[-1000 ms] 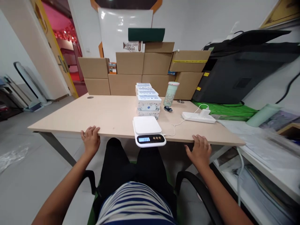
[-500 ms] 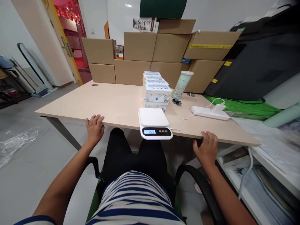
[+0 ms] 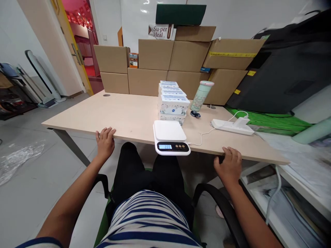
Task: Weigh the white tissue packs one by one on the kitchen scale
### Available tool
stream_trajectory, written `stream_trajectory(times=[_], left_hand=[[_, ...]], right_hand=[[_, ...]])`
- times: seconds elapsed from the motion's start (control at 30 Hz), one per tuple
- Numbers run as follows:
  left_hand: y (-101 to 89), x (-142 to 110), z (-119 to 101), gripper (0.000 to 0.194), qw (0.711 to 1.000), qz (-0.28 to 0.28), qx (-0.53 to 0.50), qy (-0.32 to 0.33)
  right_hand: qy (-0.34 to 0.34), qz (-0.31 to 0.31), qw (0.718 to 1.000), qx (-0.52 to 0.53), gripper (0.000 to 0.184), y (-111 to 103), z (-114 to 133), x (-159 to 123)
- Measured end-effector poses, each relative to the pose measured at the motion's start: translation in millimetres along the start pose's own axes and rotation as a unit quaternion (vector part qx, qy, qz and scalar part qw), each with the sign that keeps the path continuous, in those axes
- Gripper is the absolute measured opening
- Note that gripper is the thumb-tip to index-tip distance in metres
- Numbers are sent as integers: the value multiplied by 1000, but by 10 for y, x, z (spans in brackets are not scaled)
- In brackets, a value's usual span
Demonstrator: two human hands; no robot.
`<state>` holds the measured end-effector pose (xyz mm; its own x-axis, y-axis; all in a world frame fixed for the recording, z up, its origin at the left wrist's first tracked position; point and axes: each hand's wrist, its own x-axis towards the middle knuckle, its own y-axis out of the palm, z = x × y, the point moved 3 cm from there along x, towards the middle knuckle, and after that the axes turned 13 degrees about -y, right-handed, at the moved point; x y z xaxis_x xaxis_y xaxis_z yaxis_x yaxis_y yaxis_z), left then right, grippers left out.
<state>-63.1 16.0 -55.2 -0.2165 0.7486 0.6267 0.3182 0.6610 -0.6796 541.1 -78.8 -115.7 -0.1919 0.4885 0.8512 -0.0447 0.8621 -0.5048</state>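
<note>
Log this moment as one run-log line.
left hand: on front edge of pale wood-look table | right hand: on same edge | white plastic digital scale: between hands, display lit, overhanging edge

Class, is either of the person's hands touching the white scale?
No, the left hand and right hand rest at the table's edge, apart from the scale.

My shirt (image 3: 147, 220) is showing navy and whitish stripes, and my trousers (image 3: 129, 165) are looking plain black. The scale (image 3: 169, 131) is sporting white with a black panel and a blue-lit display. The tissue packs (image 3: 173, 105) are wearing white with little leafy prints. My bottle (image 3: 201, 96) is rocking mint green under a pink lid, the desk (image 3: 116, 115) is giving pale wood, and the cartons (image 3: 155, 55) are going plain brown, one with yellow tape.
</note>
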Motion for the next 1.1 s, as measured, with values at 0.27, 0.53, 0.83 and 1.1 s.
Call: stream_trajectory(times=[0.27,0.53,0.83,1.1], left_hand=[[0,-1,14,47,1000,-4,7,3],[0,0,15,48,1000,6,-7,-7],[-13,-2,8,48,1000,10,-2,-3],[-17,-5,0,47,1000,5,9,1]], right_hand=[[0,-9,1000,4,51,12,22,-4],[22,2,1000,16,52,20,22,-14],[14,-5,1000,9,52,25,23,-24],[3,-16,1000,10,53,38,10,-33]])
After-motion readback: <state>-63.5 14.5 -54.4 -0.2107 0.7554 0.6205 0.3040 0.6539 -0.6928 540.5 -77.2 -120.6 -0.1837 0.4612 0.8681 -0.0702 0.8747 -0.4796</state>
